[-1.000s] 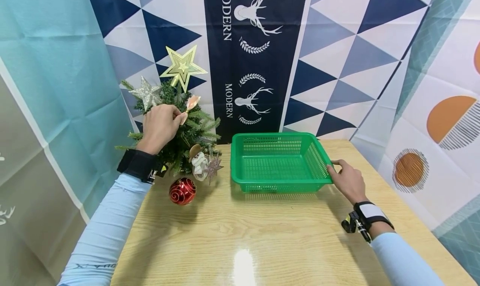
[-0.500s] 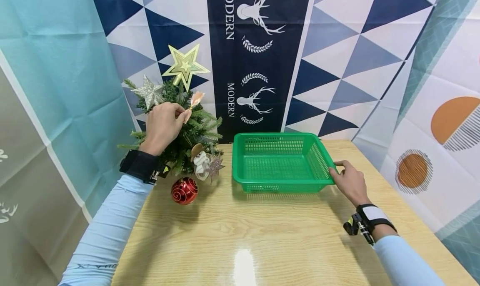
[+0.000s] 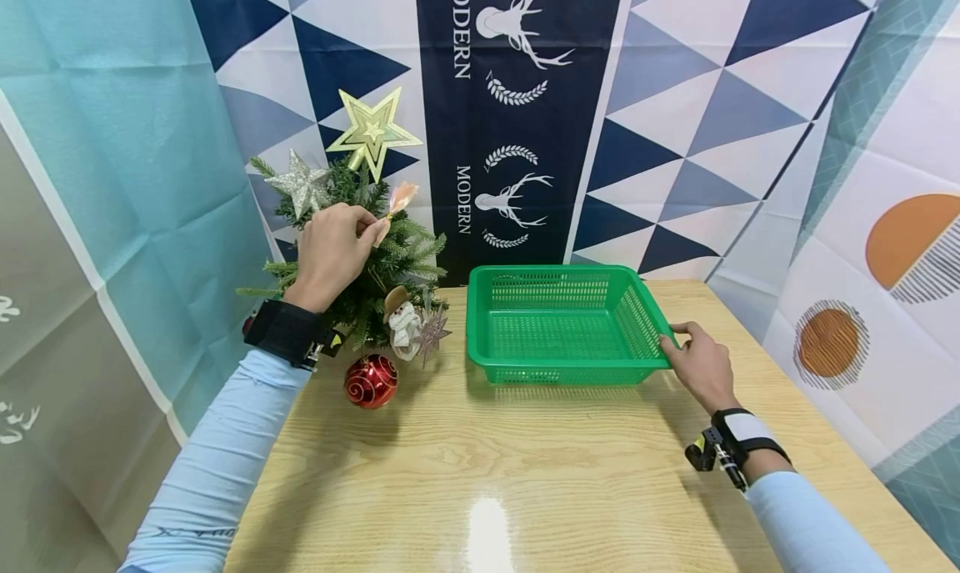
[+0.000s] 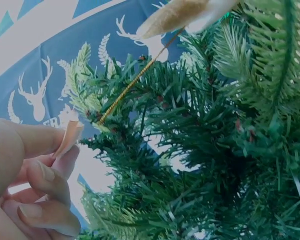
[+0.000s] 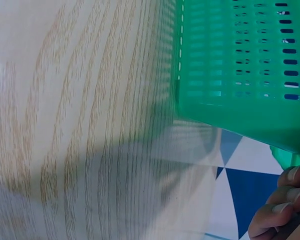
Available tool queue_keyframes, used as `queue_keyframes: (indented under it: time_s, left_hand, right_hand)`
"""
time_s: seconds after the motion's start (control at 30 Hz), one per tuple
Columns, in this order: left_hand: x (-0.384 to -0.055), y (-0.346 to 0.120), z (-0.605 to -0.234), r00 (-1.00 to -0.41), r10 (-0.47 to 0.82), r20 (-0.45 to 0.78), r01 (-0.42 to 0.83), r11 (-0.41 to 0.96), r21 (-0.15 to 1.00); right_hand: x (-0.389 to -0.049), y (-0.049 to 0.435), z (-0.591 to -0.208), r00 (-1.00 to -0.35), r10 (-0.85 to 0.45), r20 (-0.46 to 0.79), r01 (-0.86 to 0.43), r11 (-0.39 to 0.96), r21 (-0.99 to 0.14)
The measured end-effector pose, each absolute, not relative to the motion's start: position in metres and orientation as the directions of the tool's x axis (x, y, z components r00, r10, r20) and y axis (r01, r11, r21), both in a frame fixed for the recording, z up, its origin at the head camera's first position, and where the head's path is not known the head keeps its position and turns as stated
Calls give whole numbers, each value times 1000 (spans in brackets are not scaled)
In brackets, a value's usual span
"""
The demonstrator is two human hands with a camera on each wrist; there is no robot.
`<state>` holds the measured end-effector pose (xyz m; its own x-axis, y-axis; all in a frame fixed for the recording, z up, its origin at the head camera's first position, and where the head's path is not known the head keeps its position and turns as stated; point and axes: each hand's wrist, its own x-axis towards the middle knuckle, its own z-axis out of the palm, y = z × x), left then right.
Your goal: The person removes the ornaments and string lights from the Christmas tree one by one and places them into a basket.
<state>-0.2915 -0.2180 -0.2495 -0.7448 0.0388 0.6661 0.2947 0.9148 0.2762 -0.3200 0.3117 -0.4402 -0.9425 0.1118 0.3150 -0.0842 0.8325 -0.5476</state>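
My left hand [image 3: 332, 254] pinches one end of a peach-coloured bow [image 3: 402, 198] with a gold tie at its middle. It holds the bow against the front of a small Christmas tree [image 3: 411, 248], below a gold star [image 3: 374, 131]. In the left wrist view, thumb and finger grip a peach tip [image 4: 69, 135] of the bow beside the branches; the rest of it is hidden there. My right hand [image 3: 703, 366] grips the right rim of a green plastic basket [image 3: 562, 363], thumb on top. In the right wrist view, curled fingers [image 5: 275, 217] show below the basket's rim.
On the tree hang a silver star [image 3: 302, 183], a snowman ornament [image 3: 403, 327], a pinkish snowflake [image 3: 432, 333] and a red bauble [image 3: 371, 381]. A wooden table [image 3: 420, 481] bears everything. Patterned cloth [image 3: 517, 223] stands close behind tree and basket.
The whole head view has shifted slightly right. My left hand has moved a little right with the bow, still pinching it. My right hand stays on the basket's rim.
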Motion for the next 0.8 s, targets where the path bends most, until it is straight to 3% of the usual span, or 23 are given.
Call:
queue_keyframes:
  time_s: [0.8]
  left_hand:
    - [-291,-189,-256,-713,153,685,382,903,196]
  right_hand:
    - [-315,314,-440,-945,104,309,-90,827,-555]
